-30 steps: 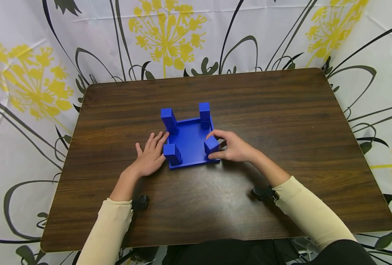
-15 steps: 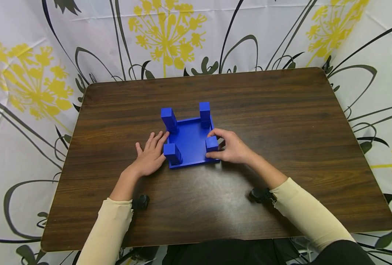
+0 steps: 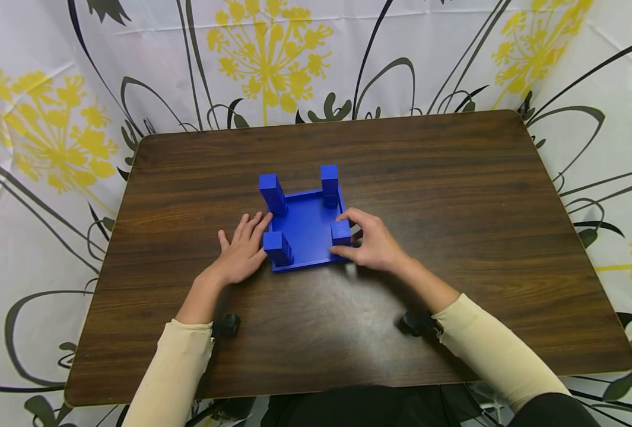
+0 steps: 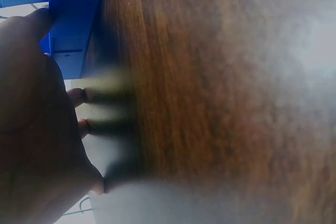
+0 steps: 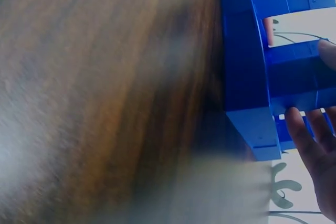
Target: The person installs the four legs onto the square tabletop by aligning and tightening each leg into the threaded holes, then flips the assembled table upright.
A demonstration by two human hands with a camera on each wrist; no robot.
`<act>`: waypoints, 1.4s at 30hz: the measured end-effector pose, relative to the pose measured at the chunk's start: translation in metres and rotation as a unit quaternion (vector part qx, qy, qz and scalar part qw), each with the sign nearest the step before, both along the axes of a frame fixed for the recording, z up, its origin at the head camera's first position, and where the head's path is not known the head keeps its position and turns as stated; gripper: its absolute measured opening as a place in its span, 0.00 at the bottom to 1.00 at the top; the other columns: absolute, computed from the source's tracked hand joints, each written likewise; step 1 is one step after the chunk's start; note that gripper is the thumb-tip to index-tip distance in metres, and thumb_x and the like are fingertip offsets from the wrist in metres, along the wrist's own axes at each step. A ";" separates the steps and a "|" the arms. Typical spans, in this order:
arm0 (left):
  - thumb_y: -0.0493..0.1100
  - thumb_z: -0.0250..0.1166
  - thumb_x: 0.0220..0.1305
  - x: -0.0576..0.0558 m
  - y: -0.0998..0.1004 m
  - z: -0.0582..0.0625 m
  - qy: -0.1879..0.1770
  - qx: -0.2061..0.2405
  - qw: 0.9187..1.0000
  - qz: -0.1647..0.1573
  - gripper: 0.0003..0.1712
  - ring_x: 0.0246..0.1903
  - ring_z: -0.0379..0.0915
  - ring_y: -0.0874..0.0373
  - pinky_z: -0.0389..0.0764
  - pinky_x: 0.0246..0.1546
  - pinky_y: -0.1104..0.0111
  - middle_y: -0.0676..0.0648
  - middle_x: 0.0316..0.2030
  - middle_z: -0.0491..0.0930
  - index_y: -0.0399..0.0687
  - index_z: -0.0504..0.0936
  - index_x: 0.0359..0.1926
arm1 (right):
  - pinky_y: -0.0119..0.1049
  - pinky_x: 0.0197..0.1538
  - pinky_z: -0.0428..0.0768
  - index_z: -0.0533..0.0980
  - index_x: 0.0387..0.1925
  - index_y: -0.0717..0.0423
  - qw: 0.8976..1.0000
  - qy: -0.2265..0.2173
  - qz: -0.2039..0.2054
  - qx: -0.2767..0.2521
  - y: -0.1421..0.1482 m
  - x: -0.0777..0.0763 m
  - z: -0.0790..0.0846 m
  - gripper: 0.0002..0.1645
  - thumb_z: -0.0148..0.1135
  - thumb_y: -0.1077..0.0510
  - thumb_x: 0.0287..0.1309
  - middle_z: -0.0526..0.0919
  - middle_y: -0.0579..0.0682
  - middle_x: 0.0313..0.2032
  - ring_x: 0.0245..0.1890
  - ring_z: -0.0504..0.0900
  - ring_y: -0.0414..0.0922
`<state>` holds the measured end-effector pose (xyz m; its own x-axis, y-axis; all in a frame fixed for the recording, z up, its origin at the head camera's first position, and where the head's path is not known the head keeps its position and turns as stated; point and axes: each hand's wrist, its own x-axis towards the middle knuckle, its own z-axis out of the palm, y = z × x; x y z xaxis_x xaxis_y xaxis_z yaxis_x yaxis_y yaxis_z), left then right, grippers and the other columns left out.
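A square blue tray point(image 3: 307, 231) with a low rim lies mid-table, a blue block post at each corner. My right hand point(image 3: 378, 244) grips the near-right post point(image 3: 340, 232) between thumb and fingers; this post stands upright on its corner. In the right wrist view a fingertip touches the post point(image 5: 296, 77) just above the tray's side point(image 5: 244, 56). My left hand point(image 3: 239, 255) rests on the table with fingers spread, its index finger and thumb against the tray's left side. Beside that hand stand the near-left post point(image 3: 276, 246) and far-left post point(image 3: 273, 193).
At the tray's far-right corner rises another blue post point(image 3: 330, 185). The brown wood table point(image 3: 454, 196) extends around the tray on every side. A white curtain point(image 3: 161, 53) with yellow and grey plants hangs behind the table.
The near-right post has turned from skewed to straight in line with the tray. My right hand has shifted slightly toward the near side with it; my left hand stays still.
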<state>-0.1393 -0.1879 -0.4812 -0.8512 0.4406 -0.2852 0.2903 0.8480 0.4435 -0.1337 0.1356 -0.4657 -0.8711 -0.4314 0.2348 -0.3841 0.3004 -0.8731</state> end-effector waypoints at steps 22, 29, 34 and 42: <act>0.50 0.44 0.72 0.001 -0.002 -0.004 0.005 -0.004 1.000 0.001 0.42 0.74 0.19 0.44 0.20 0.58 0.31 0.45 0.77 0.32 0.67 0.31 0.78 | 0.40 0.35 0.84 0.77 0.40 0.59 0.994 0.029 -0.101 -0.018 -0.011 0.018 -0.006 0.25 0.81 0.62 0.41 0.80 0.51 0.36 0.37 0.83 0.50; 0.50 0.44 0.71 0.001 -0.001 -0.004 0.009 0.007 1.000 -0.001 0.42 0.74 0.20 0.42 0.20 0.57 0.30 0.43 0.77 0.33 0.65 0.32 0.78 | 0.39 0.36 0.84 0.77 0.40 0.59 0.993 0.017 -0.111 -0.029 -0.013 0.020 -0.005 0.25 0.81 0.63 0.40 0.80 0.52 0.36 0.37 0.82 0.50; 0.52 0.44 0.72 0.001 -0.001 -0.003 0.010 0.007 1.000 0.001 0.41 0.74 0.20 0.42 0.20 0.57 0.30 0.43 0.77 0.34 0.65 0.33 0.78 | 0.40 0.37 0.84 0.77 0.40 0.60 0.994 -0.004 -0.104 -0.035 -0.012 0.018 -0.003 0.25 0.81 0.64 0.40 0.80 0.51 0.36 0.38 0.81 0.51; 0.57 0.43 0.75 0.001 -0.001 -0.005 0.019 0.014 1.000 0.008 0.39 0.75 0.22 0.42 0.21 0.58 0.30 0.43 0.77 0.36 0.65 0.34 0.78 | 0.43 0.41 0.83 0.76 0.50 0.58 0.998 -0.051 -0.047 -0.010 -0.005 0.012 0.004 0.31 0.80 0.64 0.42 0.80 0.52 0.44 0.43 0.81 0.51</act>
<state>-0.1378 -0.1886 -0.4858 -0.8681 0.4340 -0.2410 0.2938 0.8404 0.4555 -0.1218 0.1307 -0.4613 -0.9270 -0.3438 0.1503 -0.2639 0.3129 -0.9124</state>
